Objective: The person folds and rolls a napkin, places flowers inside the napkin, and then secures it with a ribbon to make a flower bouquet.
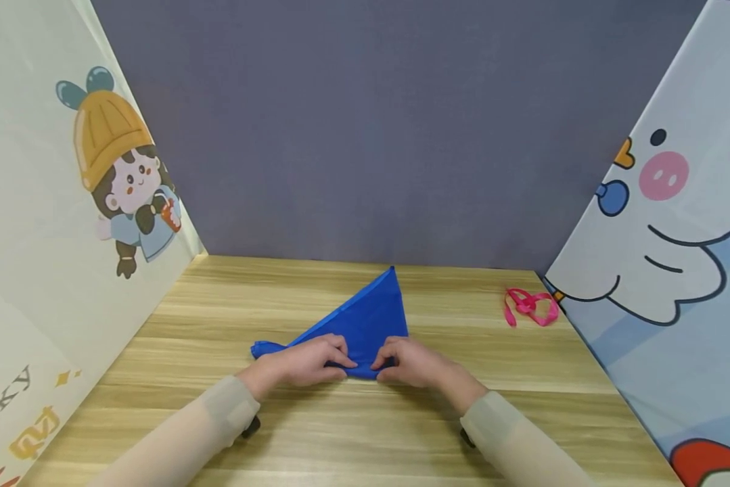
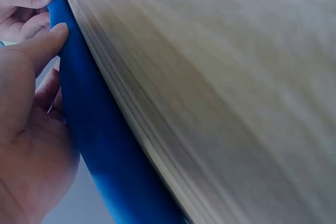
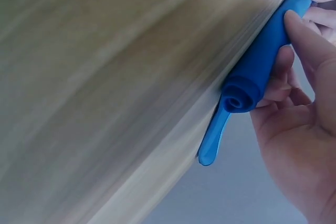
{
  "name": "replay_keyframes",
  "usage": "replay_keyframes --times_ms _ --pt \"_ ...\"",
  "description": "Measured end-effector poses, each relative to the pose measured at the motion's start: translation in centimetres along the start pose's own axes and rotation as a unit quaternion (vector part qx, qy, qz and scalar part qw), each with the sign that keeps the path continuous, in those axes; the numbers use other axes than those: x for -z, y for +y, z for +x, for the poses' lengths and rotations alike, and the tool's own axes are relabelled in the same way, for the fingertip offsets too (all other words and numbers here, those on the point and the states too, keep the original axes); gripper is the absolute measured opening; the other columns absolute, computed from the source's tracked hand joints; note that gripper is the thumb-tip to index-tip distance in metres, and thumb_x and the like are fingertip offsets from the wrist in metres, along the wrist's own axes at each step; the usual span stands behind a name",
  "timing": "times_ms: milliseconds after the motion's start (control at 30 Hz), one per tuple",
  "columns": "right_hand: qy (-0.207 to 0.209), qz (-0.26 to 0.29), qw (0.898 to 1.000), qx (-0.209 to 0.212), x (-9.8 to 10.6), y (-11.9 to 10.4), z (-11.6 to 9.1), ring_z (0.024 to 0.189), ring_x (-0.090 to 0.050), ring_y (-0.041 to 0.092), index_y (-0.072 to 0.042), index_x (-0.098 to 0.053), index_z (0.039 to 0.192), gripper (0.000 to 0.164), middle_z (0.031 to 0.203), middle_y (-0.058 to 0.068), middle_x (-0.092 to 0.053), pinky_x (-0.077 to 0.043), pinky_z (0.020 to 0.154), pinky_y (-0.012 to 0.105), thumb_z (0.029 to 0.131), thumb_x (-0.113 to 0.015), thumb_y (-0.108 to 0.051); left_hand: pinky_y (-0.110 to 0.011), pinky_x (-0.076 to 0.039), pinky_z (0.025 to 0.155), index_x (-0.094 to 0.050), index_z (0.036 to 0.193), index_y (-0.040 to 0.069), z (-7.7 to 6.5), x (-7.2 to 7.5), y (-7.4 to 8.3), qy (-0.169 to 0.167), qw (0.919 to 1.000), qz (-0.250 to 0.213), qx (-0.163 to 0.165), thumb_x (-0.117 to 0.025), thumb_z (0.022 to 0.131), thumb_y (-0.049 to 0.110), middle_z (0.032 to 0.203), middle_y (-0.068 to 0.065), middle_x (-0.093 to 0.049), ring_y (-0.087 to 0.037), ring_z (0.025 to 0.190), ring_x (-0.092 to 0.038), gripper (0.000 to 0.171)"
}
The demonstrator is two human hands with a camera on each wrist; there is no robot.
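A blue cloth (image 1: 373,318) lies on the wooden table, its flat part tapering to a point at the far side. Its near edge is wound into a roll whose spiral end (image 3: 239,100) shows in the right wrist view. My left hand (image 1: 316,358) grips the roll between thumb and fingers. Close beside it, my right hand (image 1: 416,362) pinches the roll near its right end. In the left wrist view the rolled cloth (image 2: 97,124) stretches out past the left hand, and a bunched end sticks out at the left in the head view.
A loose pink ribbon (image 1: 528,304) lies at the table's back right. The wooden tabletop (image 1: 352,433) is bounded by a grey panel (image 1: 371,135) behind and printed cartoon panels on the left and right.
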State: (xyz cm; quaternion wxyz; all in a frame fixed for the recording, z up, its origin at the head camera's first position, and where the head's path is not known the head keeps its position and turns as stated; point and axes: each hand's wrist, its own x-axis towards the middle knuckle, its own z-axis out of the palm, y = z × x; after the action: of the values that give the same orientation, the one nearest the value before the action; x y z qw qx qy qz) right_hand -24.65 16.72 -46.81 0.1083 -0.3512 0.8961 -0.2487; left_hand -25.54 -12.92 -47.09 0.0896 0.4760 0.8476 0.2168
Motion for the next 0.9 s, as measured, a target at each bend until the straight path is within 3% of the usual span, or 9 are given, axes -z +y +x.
replay_keyframes --times_ms 300,567,667,900 --pt "-0.001 0.006 1.000 0.010 0.4 0.6 -0.7 0.102 -0.065 0.009 -0.023 -0.085 0.110 0.011 0.104 -0.011 -0.074 -0.057 0.091 0.030 0.106 -0.075 -0.023 -0.027 -0.056 0.097 -0.081 0.133 0.011 0.9 -0.3 0.0 0.005 0.9997 -0.022 -0.007 -0.068 0.110 0.016 0.111 0.003 -0.071 -0.007 0.106 -0.063 0.026" --pt "0.006 0.021 1.000 -0.021 0.1 1.4 -0.5 0.106 -0.071 0.012 -0.024 -0.085 0.107 0.014 0.106 -0.012 -0.080 -0.058 0.093 0.033 0.109 -0.071 -0.021 -0.028 -0.059 0.097 -0.082 0.127 0.007 1.3 0.1 0.1 0.015 0.9989 -0.044 0.006 -0.067 0.110 0.012 0.115 -0.004 -0.080 -0.012 0.107 -0.072 0.023" --pt "0.013 0.026 0.999 -0.023 0.0 1.5 -0.4 0.102 -0.071 0.010 -0.022 -0.084 0.106 0.014 0.104 -0.010 -0.081 -0.058 0.089 0.032 0.109 -0.070 -0.020 -0.031 -0.059 0.099 -0.080 0.129 0.008 1.4 0.1 0.1 0.012 0.9978 -0.060 0.024 -0.064 0.111 0.011 0.120 -0.004 -0.081 -0.014 0.111 -0.073 0.024" --pt "0.023 0.023 0.999 -0.018 0.1 1.3 -0.3 0.081 -0.061 0.003 -0.022 -0.073 0.115 0.010 0.091 -0.010 -0.069 -0.052 0.073 0.026 0.108 -0.071 -0.016 -0.028 -0.056 0.090 -0.069 0.133 0.016 1.7 0.0 -0.2 0.009 0.9947 -0.090 0.048 -0.063 0.111 0.008 0.106 0.000 -0.077 -0.005 0.095 -0.067 0.024"
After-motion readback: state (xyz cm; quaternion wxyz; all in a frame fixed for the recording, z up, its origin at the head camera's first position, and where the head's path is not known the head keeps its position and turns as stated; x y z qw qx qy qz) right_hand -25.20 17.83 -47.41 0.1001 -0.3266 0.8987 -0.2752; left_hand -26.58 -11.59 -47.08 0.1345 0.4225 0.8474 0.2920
